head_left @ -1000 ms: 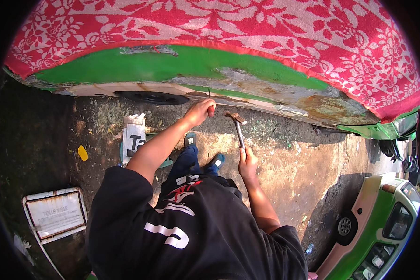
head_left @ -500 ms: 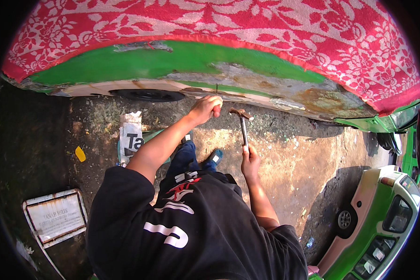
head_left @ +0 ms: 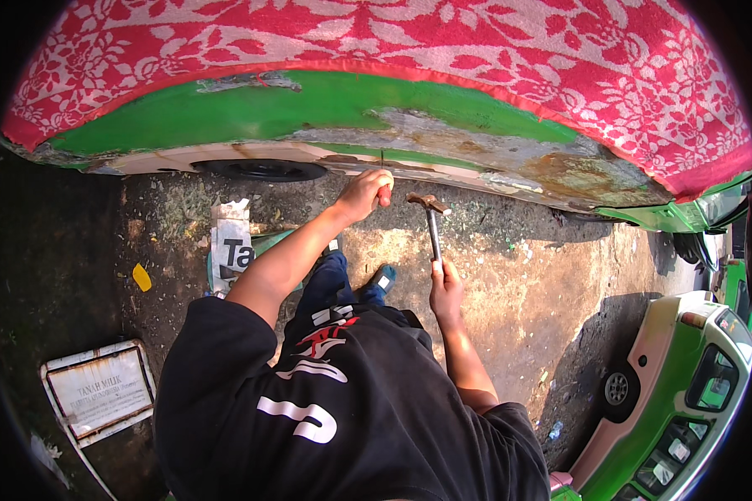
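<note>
Your left hand (head_left: 363, 194) grips a red-handled chisel (head_left: 383, 185), its tip against the rusted green vehicle panel (head_left: 443, 142). Your right hand (head_left: 446, 292) is closed around a hammer (head_left: 430, 219), its head just beside the chisel.

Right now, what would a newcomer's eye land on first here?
The red floral cloth draped across the top, over a green vehicle body with rusted, peeling paint. Below it, the left hand holds a red-handled tool against the panel's lower edge while the right hand grips a hammer beside it.
</note>
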Demonstrator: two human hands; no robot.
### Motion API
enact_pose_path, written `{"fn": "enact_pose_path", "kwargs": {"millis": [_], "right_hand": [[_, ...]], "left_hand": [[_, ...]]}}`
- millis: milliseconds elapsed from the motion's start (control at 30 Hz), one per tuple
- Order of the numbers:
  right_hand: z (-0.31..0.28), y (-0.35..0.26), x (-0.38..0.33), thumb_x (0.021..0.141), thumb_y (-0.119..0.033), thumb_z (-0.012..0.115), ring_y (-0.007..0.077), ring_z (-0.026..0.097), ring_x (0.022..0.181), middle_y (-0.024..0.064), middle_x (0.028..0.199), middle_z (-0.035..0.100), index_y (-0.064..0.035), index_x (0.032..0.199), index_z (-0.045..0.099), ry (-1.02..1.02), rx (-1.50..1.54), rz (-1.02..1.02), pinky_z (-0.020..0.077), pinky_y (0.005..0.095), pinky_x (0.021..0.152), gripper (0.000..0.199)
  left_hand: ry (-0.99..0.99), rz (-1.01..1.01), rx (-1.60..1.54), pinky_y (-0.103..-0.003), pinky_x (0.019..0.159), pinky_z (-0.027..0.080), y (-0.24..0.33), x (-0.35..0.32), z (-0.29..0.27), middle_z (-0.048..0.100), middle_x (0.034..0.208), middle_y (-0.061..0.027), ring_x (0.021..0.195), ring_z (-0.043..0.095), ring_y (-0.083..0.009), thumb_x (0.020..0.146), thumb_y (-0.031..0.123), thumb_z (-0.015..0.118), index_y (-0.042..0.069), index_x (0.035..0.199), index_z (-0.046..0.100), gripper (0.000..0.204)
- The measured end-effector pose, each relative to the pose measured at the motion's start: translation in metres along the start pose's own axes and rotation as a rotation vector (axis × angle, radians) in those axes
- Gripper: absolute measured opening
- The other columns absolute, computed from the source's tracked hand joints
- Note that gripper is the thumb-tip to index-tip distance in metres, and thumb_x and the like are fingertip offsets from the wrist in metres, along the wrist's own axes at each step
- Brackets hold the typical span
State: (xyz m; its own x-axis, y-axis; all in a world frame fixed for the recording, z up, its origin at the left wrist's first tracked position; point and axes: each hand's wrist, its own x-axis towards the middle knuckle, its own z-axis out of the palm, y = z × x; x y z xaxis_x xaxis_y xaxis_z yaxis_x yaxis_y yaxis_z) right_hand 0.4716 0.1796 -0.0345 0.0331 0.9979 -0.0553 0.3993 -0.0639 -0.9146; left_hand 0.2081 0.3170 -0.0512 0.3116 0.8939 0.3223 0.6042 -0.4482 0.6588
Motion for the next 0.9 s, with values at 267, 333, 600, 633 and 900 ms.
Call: {"fn": "enact_pose_path", "kwargs": {"millis": [267,333,600,633,900], "right_hand": [[-0.001,-0.004,0.000,0.096,-0.021,0.058,0.0100,0.046,0.050,0.0054,0.056,0.048,-0.0019,0.107,0.064,-0.005,-0.014,-0.027,0.0391,0.0287,0.048,0.023],[0.000,-0.005,0.001,0.095,-0.021,0.058,0.0106,0.046,0.049,0.0060,0.056,0.049,-0.0020,0.107,0.064,-0.002,0.004,-0.046,0.0394,0.0290,0.048,0.022],[0.001,-0.024,0.004,0.095,-0.019,0.059,0.0159,0.053,0.051,0.0102,0.059,0.053,-0.0013,0.105,0.063,-0.043,-0.048,-0.070,0.0429,0.0306,0.052,0.021],[0.001,-0.028,0.005,0.095,-0.019,0.059,0.0177,0.054,0.051,0.0113,0.059,0.054,-0.0011,0.105,0.063,-0.050,-0.054,-0.086,0.0437,0.0312,0.052,0.021],[0.005,-0.047,0.028,0.093,-0.020,0.061,0.0348,0.063,0.063,0.0164,0.071,0.062,-0.0043,0.106,0.062,-0.069,-0.204,-0.404,0.0491,0.0402,0.056,0.021]], "left_hand": [[0.016,-0.005,-0.004,-0.039,0.089,0.047,-0.005,-0.003,0.003,0.061,0.109,-0.0108,0.101,0.059,-0.0325,0.073,0.002,0.065,0.005,0.097,0.055,0.026],[0.064,-0.007,-0.023,-0.039,0.089,0.047,-0.008,-0.004,0.006,0.061,0.109,-0.0119,0.101,0.059,-0.0322,0.074,0.001,0.064,0.005,0.099,0.055,0.027],[0.176,-0.029,-0.083,-0.039,0.082,0.049,-0.009,-0.001,0.008,0.062,0.103,-0.0084,0.097,0.060,-0.0308,0.072,-0.009,0.060,0.004,0.103,0.056,0.034],[0.201,-0.015,-0.081,-0.039,0.082,0.049,-0.010,-0.001,0.008,0.063,0.101,-0.0088,0.096,0.061,-0.0310,0.072,-0.009,0.059,0.004,0.103,0.056,0.034],[0.158,-0.036,-0.140,-0.037,0.085,0.050,-0.011,0.005,0.005,0.063,0.107,-0.0112,0.096,0.063,-0.0300,0.070,-0.008,0.061,0.003,0.105,0.056,0.038]]}}
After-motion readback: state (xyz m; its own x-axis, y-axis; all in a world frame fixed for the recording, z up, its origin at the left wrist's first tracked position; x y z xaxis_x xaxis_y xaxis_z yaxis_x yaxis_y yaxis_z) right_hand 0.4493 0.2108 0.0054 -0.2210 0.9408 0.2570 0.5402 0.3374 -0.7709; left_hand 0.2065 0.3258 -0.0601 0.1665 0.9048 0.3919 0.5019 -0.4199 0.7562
